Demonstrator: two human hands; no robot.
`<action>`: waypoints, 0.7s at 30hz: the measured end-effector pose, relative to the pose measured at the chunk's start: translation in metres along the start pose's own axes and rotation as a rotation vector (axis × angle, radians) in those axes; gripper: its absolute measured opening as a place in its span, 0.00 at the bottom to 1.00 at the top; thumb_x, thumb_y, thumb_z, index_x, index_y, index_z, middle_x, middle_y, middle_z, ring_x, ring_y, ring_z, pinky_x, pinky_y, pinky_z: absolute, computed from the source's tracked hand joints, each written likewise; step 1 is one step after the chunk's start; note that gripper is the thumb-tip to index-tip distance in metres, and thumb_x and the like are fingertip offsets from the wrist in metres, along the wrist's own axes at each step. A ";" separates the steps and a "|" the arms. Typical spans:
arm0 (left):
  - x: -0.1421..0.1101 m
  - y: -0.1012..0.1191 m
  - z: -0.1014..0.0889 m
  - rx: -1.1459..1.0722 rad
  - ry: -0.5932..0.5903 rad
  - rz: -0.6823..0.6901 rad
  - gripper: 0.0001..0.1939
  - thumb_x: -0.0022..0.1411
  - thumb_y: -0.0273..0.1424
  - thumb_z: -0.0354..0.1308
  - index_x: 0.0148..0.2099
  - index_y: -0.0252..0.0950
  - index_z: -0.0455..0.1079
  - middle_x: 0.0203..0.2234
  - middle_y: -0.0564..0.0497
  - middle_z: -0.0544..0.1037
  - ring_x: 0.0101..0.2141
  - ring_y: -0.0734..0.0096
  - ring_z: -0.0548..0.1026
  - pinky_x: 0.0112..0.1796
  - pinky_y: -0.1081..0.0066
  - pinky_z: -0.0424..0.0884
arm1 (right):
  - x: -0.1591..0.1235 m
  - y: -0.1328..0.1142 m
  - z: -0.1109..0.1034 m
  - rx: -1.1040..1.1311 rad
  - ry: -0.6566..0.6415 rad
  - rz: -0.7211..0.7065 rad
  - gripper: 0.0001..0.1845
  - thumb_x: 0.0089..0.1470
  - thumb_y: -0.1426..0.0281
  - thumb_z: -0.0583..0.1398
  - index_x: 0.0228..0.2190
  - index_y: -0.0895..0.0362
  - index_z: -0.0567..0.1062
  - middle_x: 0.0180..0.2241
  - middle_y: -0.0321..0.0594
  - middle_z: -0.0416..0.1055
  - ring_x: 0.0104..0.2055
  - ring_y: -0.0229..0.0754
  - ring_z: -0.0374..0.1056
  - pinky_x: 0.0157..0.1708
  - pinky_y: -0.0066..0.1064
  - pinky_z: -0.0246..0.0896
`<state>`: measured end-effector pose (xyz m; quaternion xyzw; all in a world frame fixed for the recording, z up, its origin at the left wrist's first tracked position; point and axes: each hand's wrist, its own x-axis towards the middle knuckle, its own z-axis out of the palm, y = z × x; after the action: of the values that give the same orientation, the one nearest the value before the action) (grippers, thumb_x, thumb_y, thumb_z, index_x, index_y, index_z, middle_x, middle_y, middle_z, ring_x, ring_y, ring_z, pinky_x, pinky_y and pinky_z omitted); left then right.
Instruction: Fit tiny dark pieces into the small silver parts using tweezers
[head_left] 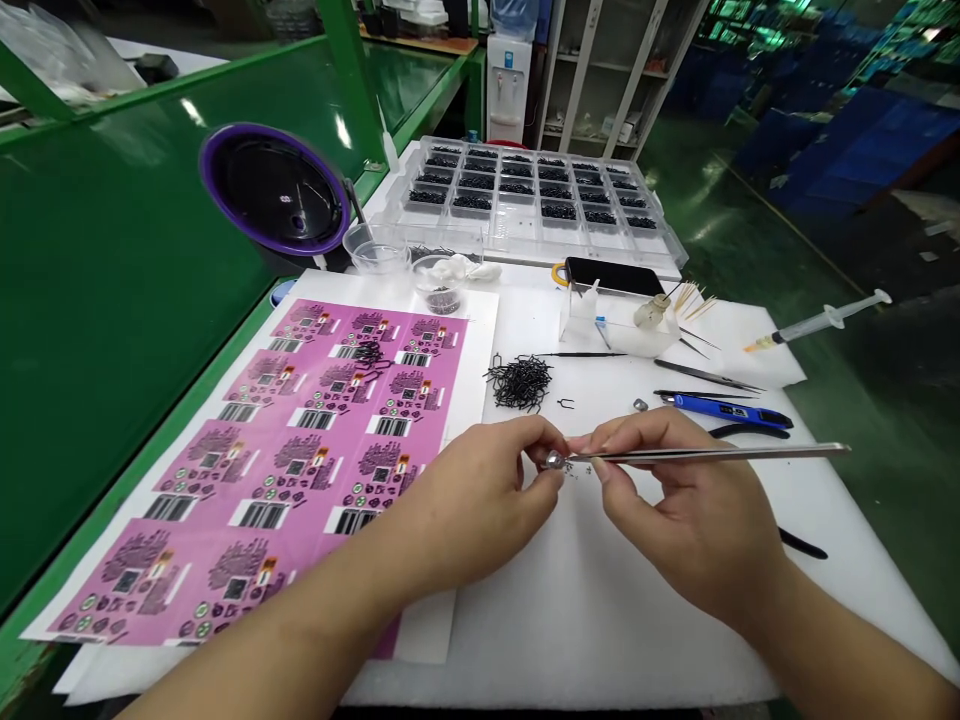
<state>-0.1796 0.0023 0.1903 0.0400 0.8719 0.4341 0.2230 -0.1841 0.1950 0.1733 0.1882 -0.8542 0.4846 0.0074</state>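
Observation:
Between the thumb and forefinger of my left hand (487,500) is a small shiny metal part (555,460). My right hand (682,500) pinches a pair of steel tweezers (735,454), its tips meeting the metal part. Both hands are close together above the white work surface. Just beyond them lies a pile of small black forked pieces (521,384), with a single forked piece (566,404) to its right. Another small metal part (640,405) rests on the surface past my right hand. Tiny dark bits are visible below the tweezers' tips.
Pink printed label sheets (315,450) cover the left side, with several black pieces on them. A blue pen-like tool (727,410), a syringe (825,320) and a phone (615,275) lie right. Behind stand a compartment tray (517,210) and a purple-rimmed round device (277,190).

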 end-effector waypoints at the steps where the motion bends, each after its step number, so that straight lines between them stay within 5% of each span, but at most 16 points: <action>1: 0.000 0.000 0.000 0.000 0.015 0.012 0.08 0.63 0.40 0.54 0.42 0.46 0.71 0.19 0.60 0.66 0.21 0.75 0.65 0.23 0.72 0.58 | 0.000 0.000 0.000 -0.018 -0.005 -0.003 0.06 0.54 0.73 0.61 0.35 0.52 0.72 0.38 0.40 0.77 0.36 0.44 0.76 0.39 0.36 0.75; 21: 0.000 0.006 -0.004 0.005 -0.034 -0.033 0.10 0.63 0.40 0.54 0.42 0.42 0.72 0.21 0.59 0.68 0.22 0.74 0.66 0.24 0.72 0.60 | 0.000 0.000 -0.002 -0.143 -0.058 -0.110 0.08 0.55 0.74 0.60 0.37 0.49 0.70 0.39 0.34 0.79 0.42 0.47 0.77 0.41 0.37 0.73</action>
<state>-0.1823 0.0031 0.1974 0.0334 0.8697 0.4274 0.2447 -0.1848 0.1968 0.1742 0.2480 -0.8749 0.4153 0.0226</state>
